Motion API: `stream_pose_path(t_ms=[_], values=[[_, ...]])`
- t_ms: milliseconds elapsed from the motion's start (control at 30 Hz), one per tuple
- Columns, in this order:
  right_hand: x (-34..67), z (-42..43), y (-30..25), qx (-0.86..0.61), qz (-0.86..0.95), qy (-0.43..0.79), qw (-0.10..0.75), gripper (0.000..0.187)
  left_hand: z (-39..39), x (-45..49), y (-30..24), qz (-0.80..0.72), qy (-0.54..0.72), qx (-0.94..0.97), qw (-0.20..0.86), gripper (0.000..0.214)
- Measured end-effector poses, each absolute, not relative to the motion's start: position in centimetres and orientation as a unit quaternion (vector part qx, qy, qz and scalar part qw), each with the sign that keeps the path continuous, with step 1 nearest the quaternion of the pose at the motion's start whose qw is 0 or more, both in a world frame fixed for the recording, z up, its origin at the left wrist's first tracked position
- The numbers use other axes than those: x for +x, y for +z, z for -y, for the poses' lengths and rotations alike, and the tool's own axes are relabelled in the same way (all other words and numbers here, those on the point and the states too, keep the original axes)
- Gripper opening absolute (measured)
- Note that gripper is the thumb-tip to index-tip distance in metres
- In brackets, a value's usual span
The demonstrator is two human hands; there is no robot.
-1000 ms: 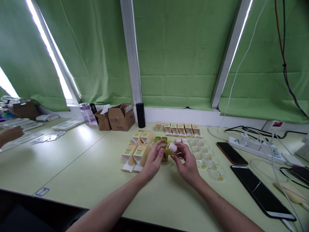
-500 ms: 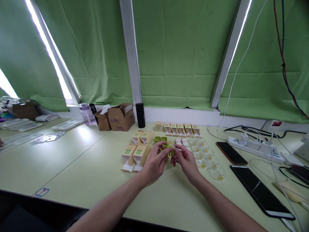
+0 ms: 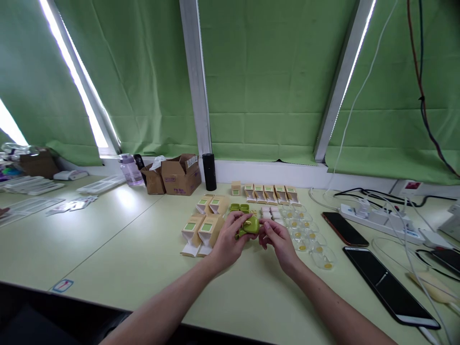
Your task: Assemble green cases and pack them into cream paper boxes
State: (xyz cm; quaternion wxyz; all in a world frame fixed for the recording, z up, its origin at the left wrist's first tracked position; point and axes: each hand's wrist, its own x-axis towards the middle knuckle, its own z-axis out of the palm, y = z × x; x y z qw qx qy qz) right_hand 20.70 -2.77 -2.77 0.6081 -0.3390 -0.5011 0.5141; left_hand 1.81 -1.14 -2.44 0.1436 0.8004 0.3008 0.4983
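A small, glossy green case (image 3: 252, 225) with rounded edges is held between the fingers and thumb of my left hand (image 3: 230, 239). Just right of it is my right hand (image 3: 277, 239), its fingers loosely bent and apart, with the fingertips at the case's edge; whether they touch it I cannot tell. More green cases (image 3: 239, 207) sit just beyond my hands. Left of my left hand stand several kraft paper boxes (image 3: 206, 227) with green label squares and open flaps. Clear plastic shells (image 3: 318, 247) with yellow round stickers lie to the right, beside small pale pink pieces (image 3: 270, 212).
More kraft boxes (image 3: 271, 193) line the back, near a black bottle (image 3: 209, 171) and a cardboard carton (image 3: 180, 175). Two phones, one a large black phone (image 3: 390, 282), and a power strip (image 3: 381, 221) with cables lie right. Another person's hand (image 3: 3, 211) shows at far left.
The green case has turned in my left hand, so its broad glossy face now shows. My right hand has eased slightly away from it. Another person's fingers show more at the far left.
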Motion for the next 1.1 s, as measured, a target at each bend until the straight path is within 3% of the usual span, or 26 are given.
stream_pose_path(t_ms=[233, 367, 533, 700, 900, 1000, 1100], values=[[20.8, 3.0, -2.4, -0.335, 0.501, 0.53, 0.596, 0.058, 0.9, 2.5, -2.0, -0.341, 0.518, 0.721, 0.31, 0.043], [20.9, 3.0, -2.1, -0.347, 0.505, 0.509, 0.605, 0.06, 0.3, 2.8, -2.1, -0.328, 0.526, 0.636, 0.46, 0.054], [21.9, 3.0, -1.3, -0.395, 0.505, 0.408, 0.65, 0.055, -0.1, 2.7, -1.9, -0.319, 0.523, 0.561, 0.557, 0.061], [24.3, 3.8, 1.7, -0.443, 0.543, 0.298, 0.649, 0.038, -0.2, 2.5, -1.9, -0.297, 0.534, 0.501, 0.613, 0.06], [29.5, 6.5, 4.2, -0.543, 0.613, 0.109, 0.563, 0.026, -0.1, 2.2, -1.4, -0.27, 0.546, 0.453, 0.651, 0.055], [32.5, 8.1, 3.3, -0.602, 0.646, -0.024, 0.469, 0.02, -0.4, 2.0, -1.5, -0.259, 0.556, 0.442, 0.654, 0.053], [35.0, 9.4, 1.1, -0.651, 0.665, -0.08, 0.358, 0.017, -0.7, 1.9, -1.7, -0.25, 0.564, 0.436, 0.655, 0.051]])
